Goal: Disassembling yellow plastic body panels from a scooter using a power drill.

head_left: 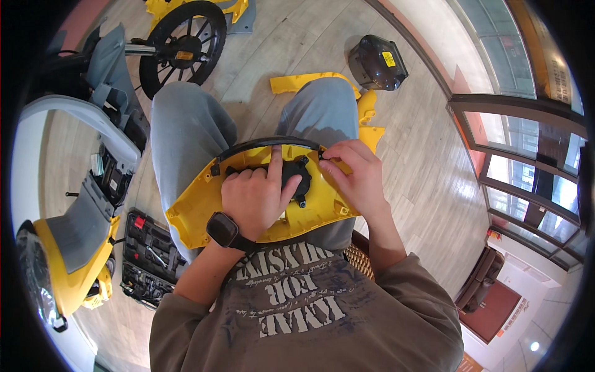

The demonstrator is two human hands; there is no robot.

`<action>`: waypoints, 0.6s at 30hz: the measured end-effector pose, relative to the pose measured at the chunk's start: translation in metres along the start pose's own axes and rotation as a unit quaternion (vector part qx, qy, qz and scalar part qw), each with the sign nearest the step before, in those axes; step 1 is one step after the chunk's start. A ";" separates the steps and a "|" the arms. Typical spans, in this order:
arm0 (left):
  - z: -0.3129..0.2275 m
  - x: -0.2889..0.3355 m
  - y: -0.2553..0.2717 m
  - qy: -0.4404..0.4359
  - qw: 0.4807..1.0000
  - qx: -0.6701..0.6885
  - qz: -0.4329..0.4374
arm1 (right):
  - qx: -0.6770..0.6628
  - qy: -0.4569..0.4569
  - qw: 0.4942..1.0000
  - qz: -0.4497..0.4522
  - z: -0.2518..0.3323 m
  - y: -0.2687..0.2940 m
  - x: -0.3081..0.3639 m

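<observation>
A yellow plastic body panel, hollow side up, rests across my lap. A black curved trim strip runs along its far edge, and a black bracket-like part sits in its middle. My left hand, with a watch on the wrist, lies over the black part. Its index finger stretches to the strip, and its thumb is apart. At the strip's right end, the thumb and index finger of my right hand pinch together. Whatever small dark thing is between them is too hidden to name.
On the left stand a partly stripped yellow and grey scooter and its front wheel. An open tool case lies by my left leg. Beyond my knees are yellow panel pieces and a dark glossy box on the floor.
</observation>
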State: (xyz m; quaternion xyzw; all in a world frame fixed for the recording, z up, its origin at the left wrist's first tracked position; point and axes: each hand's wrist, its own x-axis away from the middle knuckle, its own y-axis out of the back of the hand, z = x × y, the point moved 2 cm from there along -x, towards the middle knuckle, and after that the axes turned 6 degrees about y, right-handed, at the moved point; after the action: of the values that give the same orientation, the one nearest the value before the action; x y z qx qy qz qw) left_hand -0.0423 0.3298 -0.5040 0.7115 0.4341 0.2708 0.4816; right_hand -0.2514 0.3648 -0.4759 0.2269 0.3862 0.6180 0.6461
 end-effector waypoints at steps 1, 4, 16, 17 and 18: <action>0.000 0.000 0.000 0.000 1.000 -0.001 0.001 | 0.000 -0.001 1.000 0.000 -0.001 0.000 0.000; 0.001 0.001 -0.002 0.001 1.000 0.008 -0.006 | 0.009 0.001 1.000 0.007 -0.002 0.001 -0.002; 0.002 0.002 -0.003 -0.005 1.000 0.014 -0.008 | 0.036 0.026 0.999 0.008 -0.001 0.002 -0.006; 0.002 0.002 -0.002 -0.005 1.000 0.014 -0.008 | 0.038 0.030 0.999 0.010 -0.001 0.003 -0.006; 0.002 0.002 -0.002 -0.005 1.000 0.013 -0.007 | 0.040 0.035 0.999 0.013 0.000 0.004 -0.006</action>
State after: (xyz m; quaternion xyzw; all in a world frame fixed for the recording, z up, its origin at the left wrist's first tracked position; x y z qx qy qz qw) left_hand -0.0405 0.3305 -0.5063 0.7162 0.4404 0.2584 0.4758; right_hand -0.2534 0.3597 -0.4719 0.2357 0.4301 0.6178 0.6147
